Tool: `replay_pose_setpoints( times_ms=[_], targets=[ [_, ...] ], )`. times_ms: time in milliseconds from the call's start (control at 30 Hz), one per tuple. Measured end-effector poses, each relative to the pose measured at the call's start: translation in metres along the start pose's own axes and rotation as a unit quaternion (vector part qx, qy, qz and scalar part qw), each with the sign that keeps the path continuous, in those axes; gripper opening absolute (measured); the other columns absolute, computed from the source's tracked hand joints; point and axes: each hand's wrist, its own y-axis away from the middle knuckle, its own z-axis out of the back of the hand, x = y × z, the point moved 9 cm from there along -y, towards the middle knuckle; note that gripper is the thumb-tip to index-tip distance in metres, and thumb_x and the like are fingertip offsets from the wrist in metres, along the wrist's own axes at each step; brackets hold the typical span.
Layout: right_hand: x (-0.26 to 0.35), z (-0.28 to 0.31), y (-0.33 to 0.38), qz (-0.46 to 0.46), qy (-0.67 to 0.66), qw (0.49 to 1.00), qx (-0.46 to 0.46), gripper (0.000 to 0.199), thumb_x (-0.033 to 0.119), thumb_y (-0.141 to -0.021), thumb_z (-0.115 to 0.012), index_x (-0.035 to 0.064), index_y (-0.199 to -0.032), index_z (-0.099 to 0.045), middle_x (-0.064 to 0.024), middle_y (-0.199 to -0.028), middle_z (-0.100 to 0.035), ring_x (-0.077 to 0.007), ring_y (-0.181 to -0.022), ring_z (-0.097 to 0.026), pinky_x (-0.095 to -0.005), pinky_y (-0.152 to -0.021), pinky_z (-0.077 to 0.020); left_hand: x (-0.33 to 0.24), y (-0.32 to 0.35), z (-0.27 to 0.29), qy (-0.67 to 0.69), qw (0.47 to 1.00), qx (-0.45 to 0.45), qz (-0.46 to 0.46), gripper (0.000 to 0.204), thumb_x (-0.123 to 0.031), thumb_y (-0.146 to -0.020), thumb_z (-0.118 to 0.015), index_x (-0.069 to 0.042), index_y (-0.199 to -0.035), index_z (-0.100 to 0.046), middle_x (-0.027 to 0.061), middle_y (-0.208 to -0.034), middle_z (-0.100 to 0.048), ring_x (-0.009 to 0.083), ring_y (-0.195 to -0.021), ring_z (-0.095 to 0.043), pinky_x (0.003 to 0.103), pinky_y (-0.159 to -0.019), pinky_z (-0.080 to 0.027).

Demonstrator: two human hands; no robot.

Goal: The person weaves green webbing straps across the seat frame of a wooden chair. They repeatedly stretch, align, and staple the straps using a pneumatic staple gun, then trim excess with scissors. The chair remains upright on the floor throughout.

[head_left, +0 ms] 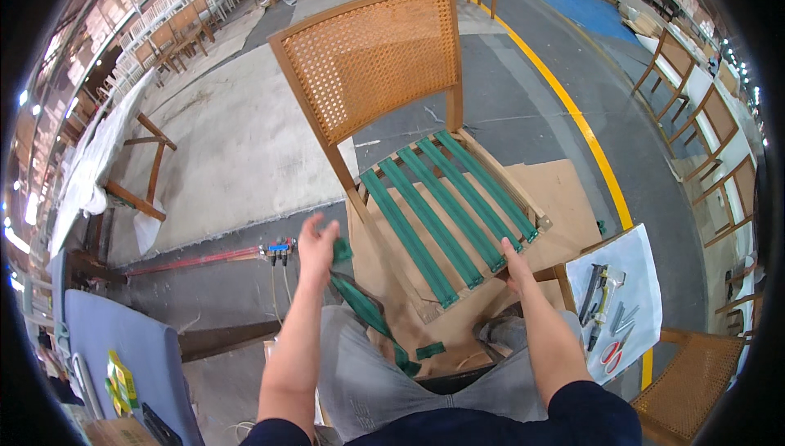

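Observation:
A wooden chair [455,103] with a woven cane back [376,58] stands in front of me, its seat frame bare of a cushion. Several green webbing straps [417,229] run from the back rail to the front rail. My right hand [515,268] grips the front rail near its right end, thumb on top beside a strap end. Left of the seat, my left hand [316,251] is raised with curled fingers around a loose green webbing strap [360,303]. The strap's tail hangs down to my lap. A short green offcut [430,350] lies between my legs.
Brown cardboard [564,192] lies under the chair. At right, a white-covered surface [638,266] holds scissors [612,354], a black-handled tool [592,292] and metal pieces. A blue-grey panel [123,323] stands at left, near an air hose fitting [280,248]. Other chairs line both sides.

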Motion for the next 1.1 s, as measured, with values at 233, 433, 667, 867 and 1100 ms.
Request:
replay_pose_setpoints(
  times_ms=[233,433,667,867,1100],
  targets=[
    [-0.02,-0.005,0.0,0.044,-0.149,0.983,-0.102,0.076,0.04,-0.098,-0.079,0.0134,-0.158,-0.04,-0.0059,-0.146,-0.058,-0.0256,-0.126,-0.06,-0.0467,-0.097,-0.0567,-0.07,-0.158,-0.041,-0.056,0.997,0.045,0.01,0.077,-0.035,-0.089,-0.087,-0.014,-0.152,-0.048,0.0029,-0.102,-0.067,0.0093,-0.059,-0.046,0.03,-0.048,-0.032],
    [-0.017,-0.002,-0.014,0.097,-0.275,0.95,-0.109,0.064,0.03,-0.098,-0.079,0.0115,-0.151,-0.048,-0.0028,-0.135,-0.061,-0.0207,-0.119,-0.058,-0.0384,-0.095,-0.0534,-0.076,-0.166,-0.053,-0.056,0.995,0.059,0.052,0.045,-0.024,-0.089,-0.087,-0.014,-0.125,-0.062,-0.0014,-0.094,-0.063,0.0095,-0.062,-0.052,0.027,-0.045,-0.03],
    [0.011,0.024,-0.02,0.102,-0.218,0.968,-0.066,0.053,0.025,-0.097,-0.078,0.0062,-0.143,-0.06,-0.0032,-0.124,-0.067,-0.016,-0.102,-0.061,-0.0312,-0.089,-0.0506,-0.072,-0.056,0.012,-0.064,0.996,-0.023,-0.051,0.035,-0.014,-0.089,-0.084,-0.008,-0.119,-0.068,-0.0002,-0.101,-0.069,0.011,-0.078,-0.062,0.03,-0.055,-0.043],
    [0.078,0.031,-0.033,0.159,-0.074,0.983,-0.048,0.076,0.032,-0.1,-0.075,-0.0026,-0.16,-0.043,-0.0132,-0.15,-0.06,-0.0241,-0.132,-0.058,-0.0364,-0.112,-0.0445,-0.043,0.043,0.038,-0.054,0.993,-0.081,-0.068,0.035,-0.002,-0.089,-0.081,-0.004,-0.121,-0.067,0.0021,-0.109,-0.07,0.0175,-0.093,-0.067,0.035,-0.084,-0.053],
    [0.066,0.034,0.004,0.136,0.168,0.976,0.013,0.083,0.044,-0.11,-0.059,0.0016,-0.17,-0.02,-0.0201,-0.17,-0.036,-0.0286,-0.157,-0.036,-0.0378,-0.125,-0.0307,-0.013,0.116,0.048,0.003,0.995,-0.1,-0.012,0.045,-0.006,-0.096,-0.079,-0.002,-0.137,-0.061,0.0053,-0.123,-0.067,0.0187,-0.114,-0.063,0.034,-0.1,-0.05]
  ],
)
